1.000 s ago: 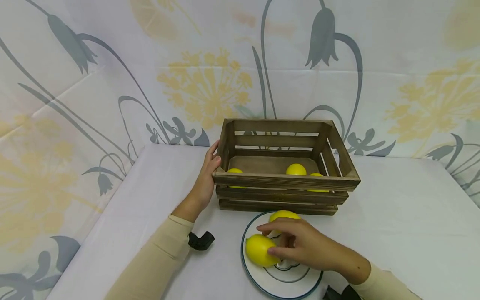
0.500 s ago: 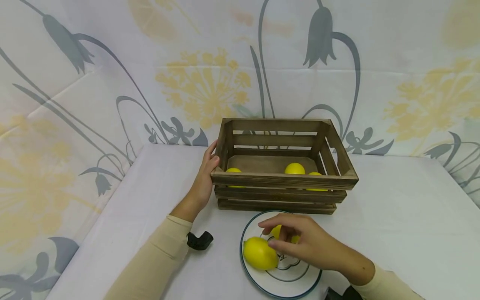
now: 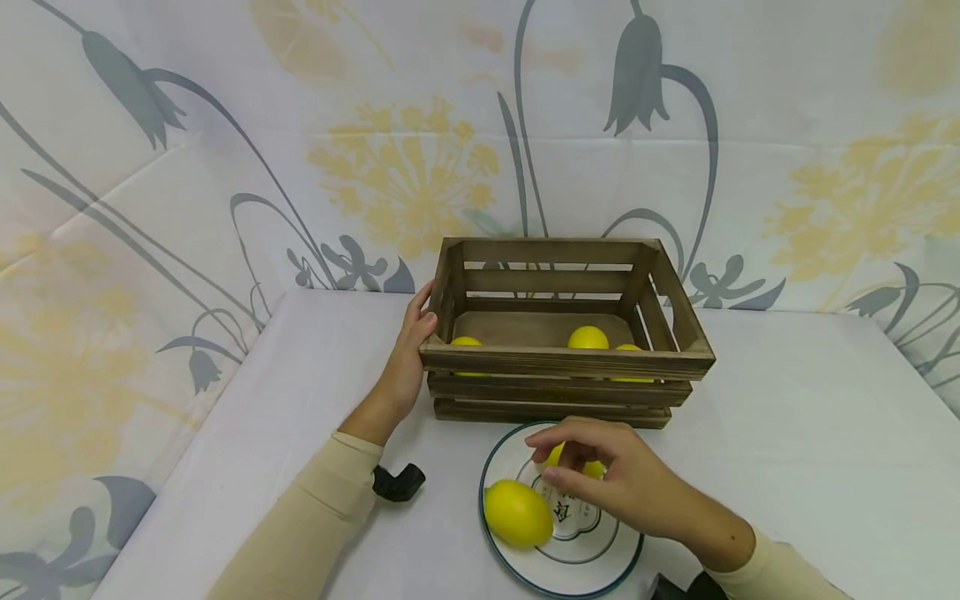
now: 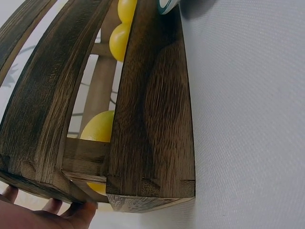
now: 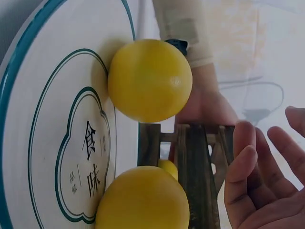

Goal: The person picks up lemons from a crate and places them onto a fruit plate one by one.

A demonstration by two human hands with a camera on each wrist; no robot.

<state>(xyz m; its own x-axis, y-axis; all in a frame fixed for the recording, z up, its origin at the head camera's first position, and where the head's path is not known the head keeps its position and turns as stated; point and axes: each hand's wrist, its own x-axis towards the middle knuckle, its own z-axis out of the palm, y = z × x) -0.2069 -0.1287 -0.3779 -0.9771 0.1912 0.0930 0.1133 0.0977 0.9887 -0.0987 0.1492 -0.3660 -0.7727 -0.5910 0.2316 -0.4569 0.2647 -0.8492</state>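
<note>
On a round white plate with a blue-green rim (image 3: 637,554) lie two yellow lemons. The nearer-left lemon (image 3: 518,513) is in full sight, while the farther one (image 3: 592,469) is partly hidden by my right hand (image 3: 618,475). That hand hovers above the plate with loosely bent fingers, and in the right wrist view its fingers (image 5: 243,167) stand apart from both lemons. My left hand (image 3: 405,358) rests against the left end of a brown slatted wooden crate (image 3: 562,390). Its fingertips (image 4: 83,212) touch the crate's end in the left wrist view.
Inside the crate lie three lemons, one at the left (image 3: 467,342) and two toward the right (image 3: 588,337). The plate stands close in front of the crate. White cloth (image 3: 810,450) covers the table, and a flower-patterned curtain (image 3: 420,167) hangs behind.
My right hand has shifted slightly right and away from the nearer-left lemon. The farther lemon now sits nearer, under my right hand. My left hand stays on the crate.
</note>
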